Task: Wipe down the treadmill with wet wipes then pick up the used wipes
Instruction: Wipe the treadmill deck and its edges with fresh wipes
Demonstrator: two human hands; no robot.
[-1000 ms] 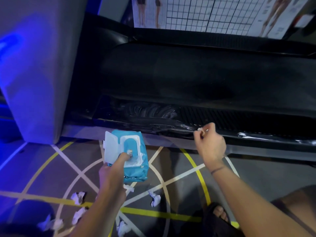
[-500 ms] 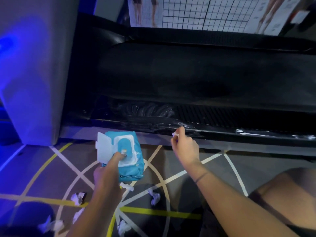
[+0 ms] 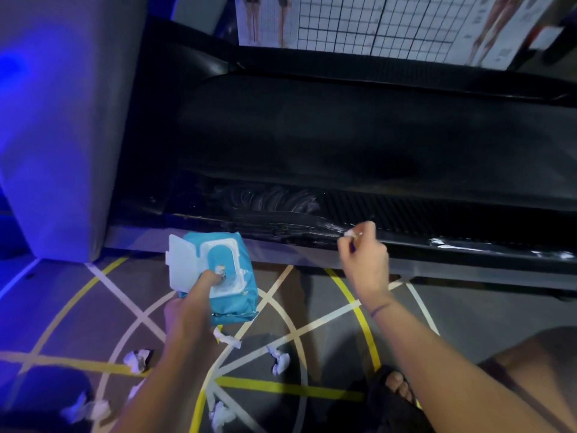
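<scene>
A black treadmill (image 3: 343,145) lies across the view, its near side rail (image 3: 281,226) streaked with wet smears. My right hand (image 3: 363,257) pinches a small balled white wipe (image 3: 349,234) against that rail. My left hand (image 3: 190,304) grips a blue pack of wet wipes (image 3: 232,270) above the floor, its white lid flipped open and my thumb at the opening. Several crumpled used wipes lie on the floor below: one (image 3: 137,359) at the left, one (image 3: 279,359) in the middle, one (image 3: 221,414) near the bottom.
A grey pillar (image 3: 62,135) stands left of the treadmill. The floor has yellow and white tape lines (image 3: 281,385). My sandalled foot (image 3: 396,385) and knee (image 3: 530,354) are at the lower right. A gridded poster (image 3: 374,23) hangs behind the treadmill.
My right hand slid left along the rail with the wipe, then back to the right. My left hand keeps hold of the pack.
</scene>
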